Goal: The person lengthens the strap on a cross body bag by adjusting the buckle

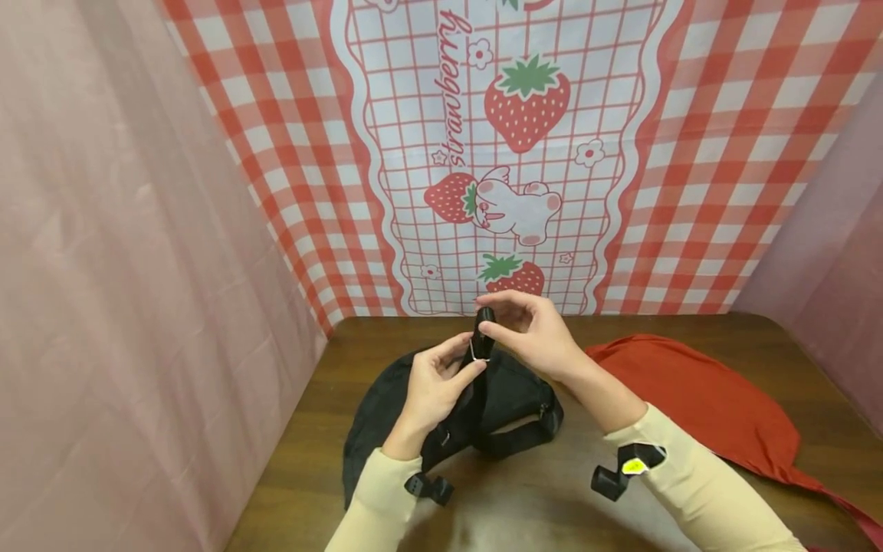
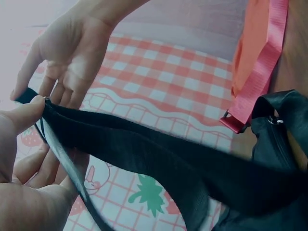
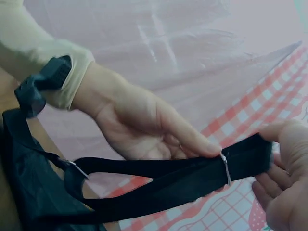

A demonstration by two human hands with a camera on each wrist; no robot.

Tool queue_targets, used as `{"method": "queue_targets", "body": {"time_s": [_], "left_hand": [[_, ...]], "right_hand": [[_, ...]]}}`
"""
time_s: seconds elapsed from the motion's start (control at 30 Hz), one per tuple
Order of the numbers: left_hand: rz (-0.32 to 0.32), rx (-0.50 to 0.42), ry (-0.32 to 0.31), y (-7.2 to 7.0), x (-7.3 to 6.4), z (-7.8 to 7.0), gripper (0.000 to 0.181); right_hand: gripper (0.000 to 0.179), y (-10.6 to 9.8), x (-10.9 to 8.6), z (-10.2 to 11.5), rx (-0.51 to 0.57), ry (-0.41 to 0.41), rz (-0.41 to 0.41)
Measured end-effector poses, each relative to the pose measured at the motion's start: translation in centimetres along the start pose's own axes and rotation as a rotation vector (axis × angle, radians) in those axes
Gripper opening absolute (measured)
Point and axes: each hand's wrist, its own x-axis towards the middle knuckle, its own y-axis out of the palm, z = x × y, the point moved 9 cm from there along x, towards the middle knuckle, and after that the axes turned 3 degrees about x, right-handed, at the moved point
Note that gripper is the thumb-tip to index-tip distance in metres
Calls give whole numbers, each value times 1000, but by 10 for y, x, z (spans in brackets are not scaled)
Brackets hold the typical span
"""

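A black bag [image 1: 379, 406] lies on the table with its webbing strap [image 3: 192, 185] raised off it. My left hand [image 1: 431, 387] pinches the strap between thumb and fingers, right beside a thin metal slider [image 3: 225, 168]. Just beyond the slider, the strap folds into a short loop; my right hand [image 1: 534, 337] pinches its end with the thumb and fingertips. In the right wrist view, two layers of strap run back from the slider toward a metal ring [image 3: 74, 166] near the bag.
To the right, a red bag [image 1: 704, 406] lies on the brown wooden table [image 1: 290, 468]. Its pink-red strap [image 2: 260, 72] shows in the left wrist view. Behind the table hangs a checked strawberry cloth [image 1: 586, 215], with a pale curtain [image 1: 138, 268] at the left.
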Motion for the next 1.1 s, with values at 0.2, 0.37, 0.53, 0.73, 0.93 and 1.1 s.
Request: {"method": "queue_targets", "body": {"time_s": [0.2, 0.37, 0.53, 0.73, 0.93, 1.1], "left_hand": [[11, 17, -10, 0, 1, 1, 48], [15, 28, -7, 1, 0, 0, 49], [23, 24, -10, 3, 0, 0, 49], [6, 9, -8, -1, 2, -4, 47], [-31, -61, 12, -6, 3, -8, 43], [-28, -69, -1, -3, 3, -6, 45]], "right_hand": [[46, -4, -1, -4, 40, 7, -40], [44, 1, 1, -5, -11, -6, 2], [38, -1, 0, -5, -4, -29, -43], [54, -1, -8, -14, 59, -35, -55], [55, 12, -24, -51, -10, 40, 102], [44, 18, -33, -70, -2, 71, 135]]}}
